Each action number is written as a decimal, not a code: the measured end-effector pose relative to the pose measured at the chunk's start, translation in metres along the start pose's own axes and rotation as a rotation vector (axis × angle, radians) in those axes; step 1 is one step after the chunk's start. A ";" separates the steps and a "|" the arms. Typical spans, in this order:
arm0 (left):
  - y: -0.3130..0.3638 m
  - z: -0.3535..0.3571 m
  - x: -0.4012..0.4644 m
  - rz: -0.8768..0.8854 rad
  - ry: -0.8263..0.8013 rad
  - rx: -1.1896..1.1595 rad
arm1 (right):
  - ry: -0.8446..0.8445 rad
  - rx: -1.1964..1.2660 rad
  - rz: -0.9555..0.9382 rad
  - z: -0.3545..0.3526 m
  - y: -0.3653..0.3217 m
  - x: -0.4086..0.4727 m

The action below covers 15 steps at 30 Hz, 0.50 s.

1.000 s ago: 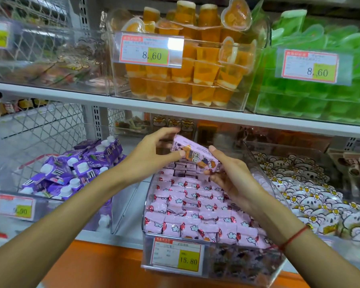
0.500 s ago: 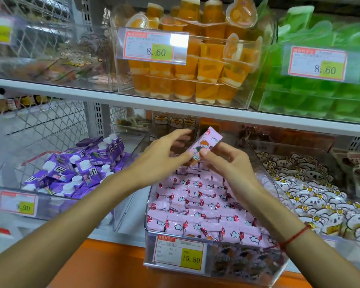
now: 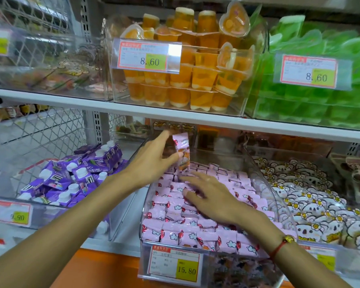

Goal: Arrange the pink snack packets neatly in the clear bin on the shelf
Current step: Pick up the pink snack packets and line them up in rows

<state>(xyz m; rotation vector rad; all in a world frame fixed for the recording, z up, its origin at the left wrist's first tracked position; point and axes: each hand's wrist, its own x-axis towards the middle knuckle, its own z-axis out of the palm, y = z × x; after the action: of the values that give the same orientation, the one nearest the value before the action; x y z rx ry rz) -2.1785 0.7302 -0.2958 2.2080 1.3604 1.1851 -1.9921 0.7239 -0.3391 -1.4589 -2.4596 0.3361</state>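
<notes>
A clear bin [image 3: 283,206] on the lower shelf holds rows of pink snack packets [image 3: 195,235] with cloud prints. My left hand [image 3: 150,163] pinches one pink packet [image 3: 182,152] upright, above the back of the bin. My right hand [image 3: 210,196] lies flat, fingers spread, on the packets in the bin's middle. A red cord bracelet circles my right wrist.
A price tag reading 15.80 [image 3: 175,265] fronts the bin. Purple cartons [image 3: 71,175] fill the bin to the left, koala-print packets [image 3: 312,204] the bin to the right. The upper shelf [image 3: 175,117] overhead carries orange jelly cups [image 3: 185,80] and green ones [image 3: 320,96].
My right hand has let go of the raised packet and dropped onto the packets in the bin. My left hand alone holds the packet, now turned upright.
</notes>
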 end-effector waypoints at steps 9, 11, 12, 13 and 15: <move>-0.001 -0.015 0.020 -0.002 -0.370 0.296 | -0.094 -0.075 -0.042 -0.005 0.003 -0.002; 0.001 -0.011 0.025 0.036 -0.424 0.516 | -0.080 -0.076 -0.052 -0.004 0.004 -0.002; -0.001 -0.007 0.026 0.051 -0.432 0.556 | -0.076 -0.075 -0.054 -0.004 0.004 -0.003; -0.002 -0.003 0.027 0.052 -0.425 0.552 | -0.071 -0.067 -0.055 -0.004 0.004 -0.003; -0.006 0.004 0.027 0.038 -0.388 0.532 | -0.061 -0.025 -0.063 -0.004 0.004 -0.005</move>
<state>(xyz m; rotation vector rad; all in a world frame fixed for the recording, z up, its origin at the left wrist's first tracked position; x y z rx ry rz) -2.1729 0.7568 -0.2880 2.6388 1.5902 0.3805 -1.9848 0.7212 -0.3367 -1.3973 -2.5610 0.3431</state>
